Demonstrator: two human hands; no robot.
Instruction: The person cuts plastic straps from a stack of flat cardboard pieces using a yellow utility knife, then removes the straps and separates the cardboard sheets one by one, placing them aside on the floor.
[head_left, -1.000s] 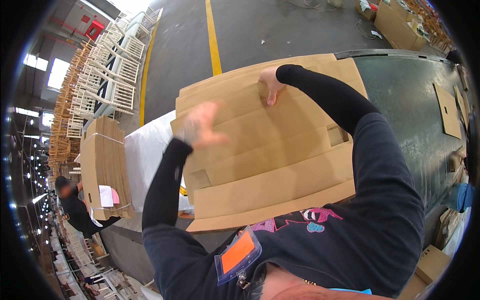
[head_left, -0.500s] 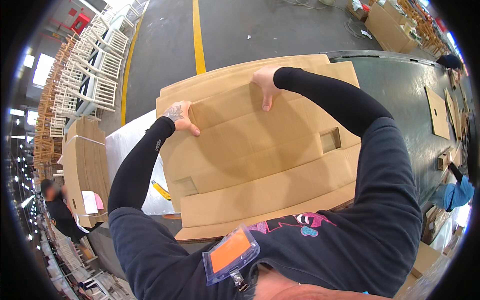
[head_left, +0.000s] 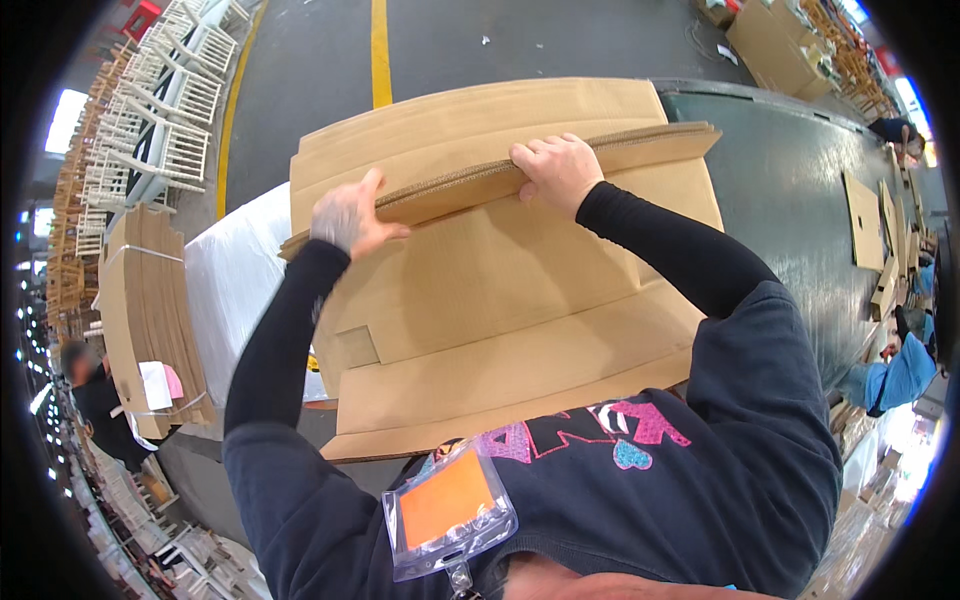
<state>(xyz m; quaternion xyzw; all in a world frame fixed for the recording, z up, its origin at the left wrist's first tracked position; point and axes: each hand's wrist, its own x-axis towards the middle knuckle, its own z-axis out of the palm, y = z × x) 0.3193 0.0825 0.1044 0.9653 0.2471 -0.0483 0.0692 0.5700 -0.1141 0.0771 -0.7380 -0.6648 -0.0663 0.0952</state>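
Note:
A flattened cardboard box [head_left: 480, 290] lies in front of me with cut-out notches and crease lines. Its far part stands up as a raised fold [head_left: 640, 150], whose corrugated edge shows more than one layer. My right hand [head_left: 560, 175] grips this edge, fingers curled over the top. At the fold's left part is my left hand [head_left: 348, 215], smeared by motion, its thumb on the near side and a finger stretched beyond the edge. Beyond the fold lies more flat cardboard [head_left: 480, 115].
To the left stand a plastic-wrapped stack [head_left: 235, 270] and a strapped cardboard bundle [head_left: 145, 300], with rows of white chairs [head_left: 180, 130] behind. A dark green table surface [head_left: 770, 190] extends right. Other people work at far left [head_left: 100, 410] and far right [head_left: 895, 375].
The cardboard's far edge has been lifted and folded up toward me. My right hand has closed over that edge and come slightly right; my left hand has shifted slightly left. My view has tilted.

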